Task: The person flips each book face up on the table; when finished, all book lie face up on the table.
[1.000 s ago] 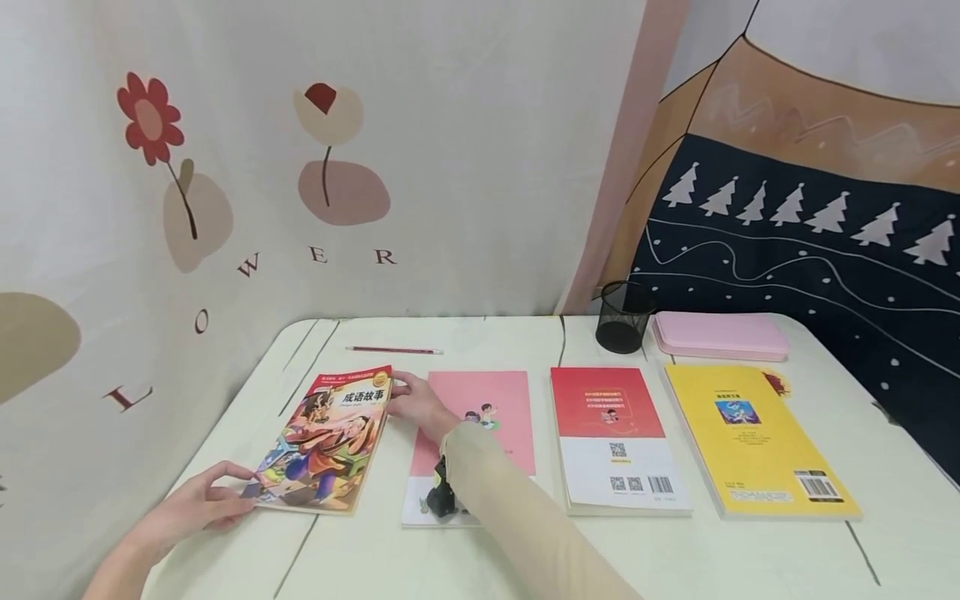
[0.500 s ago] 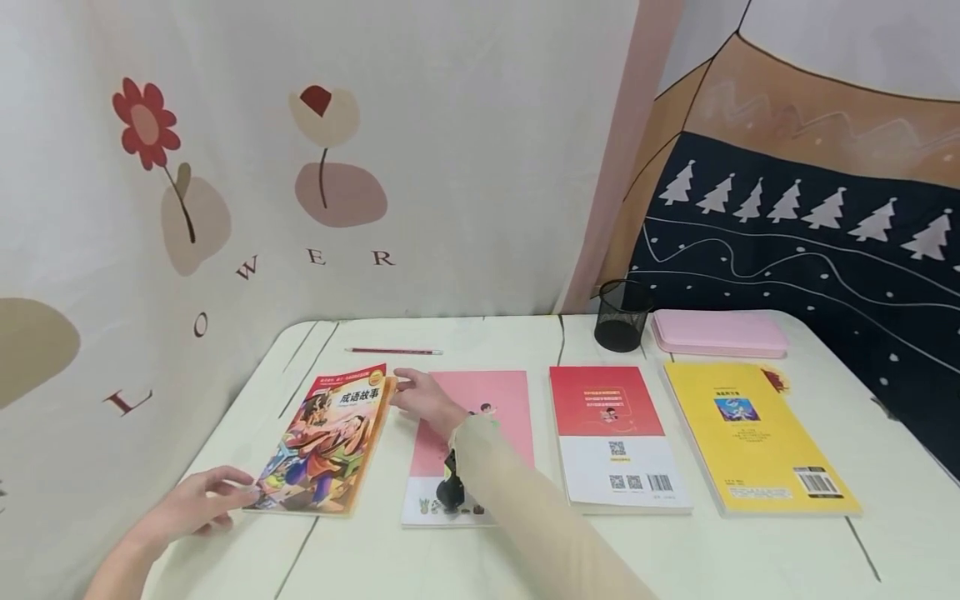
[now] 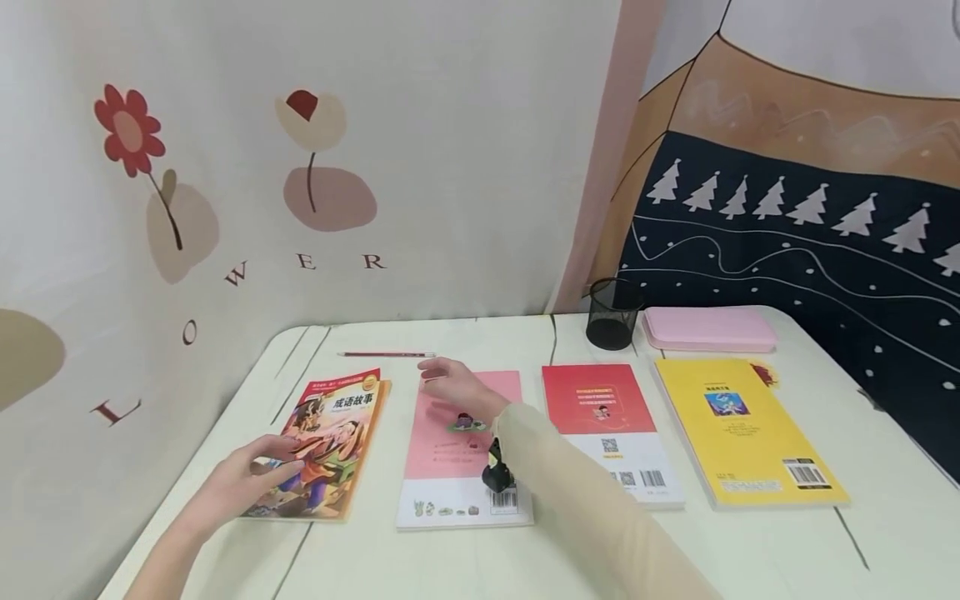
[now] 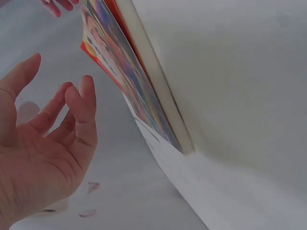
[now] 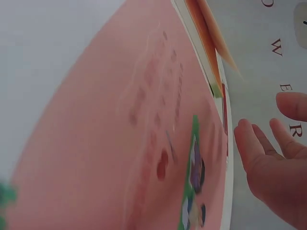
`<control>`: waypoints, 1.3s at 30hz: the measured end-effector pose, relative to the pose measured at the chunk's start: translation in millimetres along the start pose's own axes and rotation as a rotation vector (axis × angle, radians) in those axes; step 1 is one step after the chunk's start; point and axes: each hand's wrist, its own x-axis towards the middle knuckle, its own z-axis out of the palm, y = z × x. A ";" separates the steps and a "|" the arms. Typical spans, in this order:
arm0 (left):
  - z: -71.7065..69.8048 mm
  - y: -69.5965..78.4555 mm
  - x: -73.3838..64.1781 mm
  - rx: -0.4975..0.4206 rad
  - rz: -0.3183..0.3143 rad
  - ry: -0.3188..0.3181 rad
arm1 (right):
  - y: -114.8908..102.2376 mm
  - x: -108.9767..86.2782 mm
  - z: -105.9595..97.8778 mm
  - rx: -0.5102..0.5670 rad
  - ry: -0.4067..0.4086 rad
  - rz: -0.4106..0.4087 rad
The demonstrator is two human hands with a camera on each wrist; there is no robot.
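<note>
A colourful storybook (image 3: 341, 446) with a red top band lies at the left of the table. Its front cover stands slightly lifted, showing an orange page along the right edge. My left hand (image 3: 240, 483) hovers over the book's left side with relaxed fingers; in the left wrist view this hand (image 4: 57, 129) is apart from the book (image 4: 139, 81) and holds nothing. My right hand (image 3: 461, 387), fingers loosely bent and holding nothing, is above the upper part of a pink book (image 3: 431, 458). The right wrist view shows the hand (image 5: 273, 163) beyond the pink cover (image 5: 105, 124).
Right of the pink book lie a red and white book (image 3: 592, 400) and a yellow book (image 3: 738, 442). Along the back are a pencil (image 3: 386, 354), a black mesh pen holder (image 3: 611, 321) and a pink pencil case (image 3: 708, 329). A printed curtain (image 3: 465, 167) hangs behind the table.
My right hand has left the storybook's right edge and moved right, over the pink book. The left hand has come off the lower left corner and moved up and right. The cover has lifted slightly.
</note>
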 end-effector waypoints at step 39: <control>80.1 41.6 18.2 -0.154 0.112 -0.377 | 14.1 -22.7 -115.5 -0.476 0.043 0.152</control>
